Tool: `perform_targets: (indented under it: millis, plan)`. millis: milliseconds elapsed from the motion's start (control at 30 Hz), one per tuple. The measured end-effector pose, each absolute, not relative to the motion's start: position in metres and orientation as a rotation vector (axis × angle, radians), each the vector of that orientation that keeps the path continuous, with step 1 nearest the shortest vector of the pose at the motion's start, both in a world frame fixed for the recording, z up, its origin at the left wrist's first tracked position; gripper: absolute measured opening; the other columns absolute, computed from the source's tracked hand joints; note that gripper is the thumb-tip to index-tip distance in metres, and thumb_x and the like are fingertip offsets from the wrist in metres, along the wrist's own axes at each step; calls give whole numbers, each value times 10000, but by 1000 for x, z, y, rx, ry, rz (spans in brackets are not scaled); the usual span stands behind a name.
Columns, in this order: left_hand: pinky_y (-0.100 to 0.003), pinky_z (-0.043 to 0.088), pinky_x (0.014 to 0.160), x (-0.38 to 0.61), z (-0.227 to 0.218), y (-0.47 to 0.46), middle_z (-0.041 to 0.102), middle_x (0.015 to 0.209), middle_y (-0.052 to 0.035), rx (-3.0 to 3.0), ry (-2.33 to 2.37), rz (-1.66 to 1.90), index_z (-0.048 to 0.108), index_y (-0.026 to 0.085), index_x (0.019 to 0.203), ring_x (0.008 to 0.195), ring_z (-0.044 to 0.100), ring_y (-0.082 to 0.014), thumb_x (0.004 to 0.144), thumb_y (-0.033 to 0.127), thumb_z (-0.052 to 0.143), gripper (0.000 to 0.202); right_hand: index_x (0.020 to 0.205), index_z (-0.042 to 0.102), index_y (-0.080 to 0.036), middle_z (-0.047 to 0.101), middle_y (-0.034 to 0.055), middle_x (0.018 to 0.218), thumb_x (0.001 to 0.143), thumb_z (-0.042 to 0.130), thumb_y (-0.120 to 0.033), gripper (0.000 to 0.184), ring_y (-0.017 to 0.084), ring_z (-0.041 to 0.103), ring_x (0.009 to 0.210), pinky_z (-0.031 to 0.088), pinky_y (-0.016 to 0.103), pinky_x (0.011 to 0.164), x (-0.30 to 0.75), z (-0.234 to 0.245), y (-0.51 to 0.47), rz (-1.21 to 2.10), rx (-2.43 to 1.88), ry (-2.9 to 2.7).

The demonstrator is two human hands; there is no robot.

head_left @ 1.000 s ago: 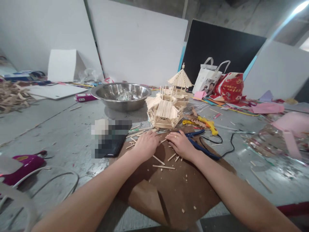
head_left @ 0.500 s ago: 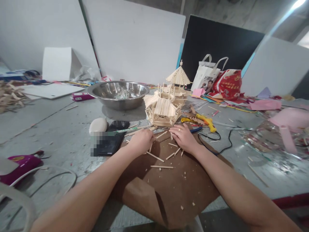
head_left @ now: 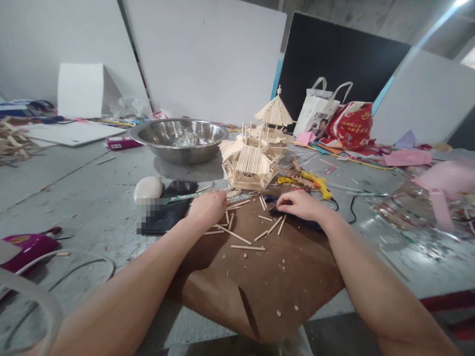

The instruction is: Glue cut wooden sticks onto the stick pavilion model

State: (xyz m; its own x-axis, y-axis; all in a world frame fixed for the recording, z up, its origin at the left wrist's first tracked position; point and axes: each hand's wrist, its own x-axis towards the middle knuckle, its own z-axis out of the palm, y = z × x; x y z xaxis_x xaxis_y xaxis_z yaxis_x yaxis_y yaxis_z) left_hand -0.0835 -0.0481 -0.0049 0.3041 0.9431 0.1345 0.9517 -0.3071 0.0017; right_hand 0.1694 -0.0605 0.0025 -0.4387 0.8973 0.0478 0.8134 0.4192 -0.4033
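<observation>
My left hand (head_left: 208, 208) rests on a brown paper sheet (head_left: 267, 277), fingers curled over several thin wooden sticks (head_left: 237, 236); whether it grips one I cannot make out. My right hand (head_left: 301, 204) is curled over the dark blue handles of a cutting tool (head_left: 293, 217) at the sheet's far right edge. Just beyond both hands stands a pavilion model built of wooden sticks (head_left: 256, 158). More loose sticks and chips lie scattered over the paper.
A steel bowl (head_left: 180, 138) stands behind the left hand, with a black phone (head_left: 168, 207) and a white oval object (head_left: 147, 188) beside it. A yellow glue gun (head_left: 315, 183) with black cord lies right of the model. Bags (head_left: 334, 123), coloured paper and clear plastic (head_left: 419, 207) crowd the right.
My right hand has slid right, off the sticks and onto the blue-handled tool. My left hand has shifted slightly left and the sticks between the hands are spread out.
</observation>
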Motion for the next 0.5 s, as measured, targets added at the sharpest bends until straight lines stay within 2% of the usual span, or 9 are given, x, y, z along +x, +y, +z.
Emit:
perform_targets:
  millis: [167, 333, 500]
  plan:
    - [-285, 415, 620, -79, -2, -53, 607, 835, -54, -2519, -1735, -233, 559, 179, 791, 767, 560, -193, 785, 289, 321, 263, 736, 624, -206, 635, -15, 679, 668, 530, -258, 127, 115, 554, 602, 380, 206, 539, 169, 0, -60, 694, -1488, -2547]
    - [-262, 406, 620, -79, 3, -55, 610, 833, -33, -2577, -1667, -273, 573, 200, 788, 768, 555, -177, 781, 292, 324, 266, 764, 633, -203, 627, -7, 676, 651, 544, -259, 155, 107, 527, 576, 343, 193, 498, 164, 1, -61, 669, -1550, -2671]
    - [-260, 398, 622, -86, 4, -51, 611, 839, -35, -2571, -1713, -258, 585, 208, 791, 780, 552, -184, 757, 268, 340, 254, 747, 627, -202, 632, 11, 718, 678, 505, -245, 147, 119, 537, 624, 335, 204, 538, 157, 2, -65, 523, -1602, -2682]
